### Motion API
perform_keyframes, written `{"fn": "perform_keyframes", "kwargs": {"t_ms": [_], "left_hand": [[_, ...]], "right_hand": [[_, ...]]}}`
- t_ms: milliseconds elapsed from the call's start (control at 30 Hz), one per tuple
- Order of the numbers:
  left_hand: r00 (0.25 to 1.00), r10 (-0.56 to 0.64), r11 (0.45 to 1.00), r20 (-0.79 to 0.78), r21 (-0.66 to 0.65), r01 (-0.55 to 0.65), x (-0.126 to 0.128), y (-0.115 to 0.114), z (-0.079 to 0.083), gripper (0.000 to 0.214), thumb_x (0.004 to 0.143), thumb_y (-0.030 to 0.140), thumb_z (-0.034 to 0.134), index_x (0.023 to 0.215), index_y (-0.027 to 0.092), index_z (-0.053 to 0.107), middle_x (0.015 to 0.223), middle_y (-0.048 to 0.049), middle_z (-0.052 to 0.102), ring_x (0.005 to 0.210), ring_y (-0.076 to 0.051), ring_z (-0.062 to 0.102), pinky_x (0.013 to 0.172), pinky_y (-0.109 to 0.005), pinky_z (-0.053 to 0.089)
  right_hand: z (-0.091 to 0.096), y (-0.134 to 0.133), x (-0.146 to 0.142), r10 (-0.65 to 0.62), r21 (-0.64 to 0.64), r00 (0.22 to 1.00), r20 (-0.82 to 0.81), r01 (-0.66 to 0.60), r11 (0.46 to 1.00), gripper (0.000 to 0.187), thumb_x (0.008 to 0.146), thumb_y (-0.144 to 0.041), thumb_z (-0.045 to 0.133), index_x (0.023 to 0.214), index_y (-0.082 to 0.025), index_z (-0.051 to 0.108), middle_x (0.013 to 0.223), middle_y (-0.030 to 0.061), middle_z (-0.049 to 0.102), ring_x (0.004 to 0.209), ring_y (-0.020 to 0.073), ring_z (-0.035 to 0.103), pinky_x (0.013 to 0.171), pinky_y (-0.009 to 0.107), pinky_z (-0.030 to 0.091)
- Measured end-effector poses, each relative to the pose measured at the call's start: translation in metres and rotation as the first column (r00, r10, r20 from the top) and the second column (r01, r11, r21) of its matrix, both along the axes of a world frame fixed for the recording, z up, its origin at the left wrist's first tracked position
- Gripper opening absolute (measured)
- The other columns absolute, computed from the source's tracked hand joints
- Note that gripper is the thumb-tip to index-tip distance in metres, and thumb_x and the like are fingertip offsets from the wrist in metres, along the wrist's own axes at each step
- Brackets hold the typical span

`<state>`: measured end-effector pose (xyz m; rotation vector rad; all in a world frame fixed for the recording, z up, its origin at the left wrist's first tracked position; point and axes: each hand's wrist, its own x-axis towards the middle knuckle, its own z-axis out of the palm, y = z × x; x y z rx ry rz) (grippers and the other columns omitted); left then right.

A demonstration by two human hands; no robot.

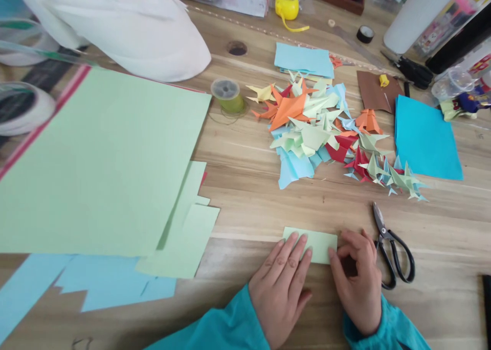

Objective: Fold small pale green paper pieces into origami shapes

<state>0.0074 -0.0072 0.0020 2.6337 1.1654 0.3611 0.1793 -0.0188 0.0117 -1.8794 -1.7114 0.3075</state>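
Note:
A small light green paper rectangle (pixel 320 245) lies on the wooden table before me. My left hand (pixel 282 283) rests flat across its left part, fingers stretched out and pressing it down. At the paper's right edge, my right hand (pixel 358 273) has its fingers curled, with thumb and index finger closed on that edge. Just right of this hand lie scissors (pixel 383 231) with black handles. Beyond the paper is a heap of folded paper cranes (pixel 307 130) in green, orange, red, blue and yellow.
Large green sheets (pixel 103 161) and blue paper strips (pixel 126 283) cover the left side. A thread spool (pixel 227 95) stands behind. Bright blue paper squares (pixel 427 138) lie right of the cranes. A white cloth-like object (pixel 134 33), yellow tape measure (pixel 286 5) and black tape roll (pixel 365 33) sit farther back.

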Motion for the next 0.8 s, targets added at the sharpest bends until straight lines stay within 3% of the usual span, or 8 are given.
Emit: {"fn": "perform_keyframes", "kwargs": {"t_ms": [400, 800], "left_hand": [[0.992, 0.01, 0.997, 0.129, 0.069, -0.019, -0.0008, 0.0021, -0.0093, 0.047, 0.081, 0.038, 0.047, 0.12, 0.012, 0.051, 0.131, -0.0105, 0.047, 0.127, -0.026, 0.033, 0.107, -0.038, 0.022], [0.991, 0.005, 0.997, 0.131, 0.073, -0.014, 0.0002, 0.0043, -0.0067, 0.045, 0.082, 0.036, 0.045, 0.117, 0.01, 0.054, 0.129, -0.0115, 0.049, 0.126, -0.027, 0.036, 0.105, -0.039, 0.024]], "right_hand": [[-0.0007, 0.0006, -0.0049, -0.093, -0.047, 0.992, -0.082, 0.089, 0.995, 0.035, 0.075, -0.021, 0.059, 0.106, -0.018, 0.044, 0.057, -0.0065, 0.056, 0.065, 0.0167, 0.06, 0.101, 0.053, 0.028], [-0.0021, 0.0, -0.0067, -0.132, -0.065, 0.987, -0.088, 0.126, 0.99, 0.035, 0.076, -0.023, 0.058, 0.106, -0.019, 0.041, 0.059, -0.0056, 0.059, 0.069, 0.0186, 0.063, 0.101, 0.051, 0.029]]}}
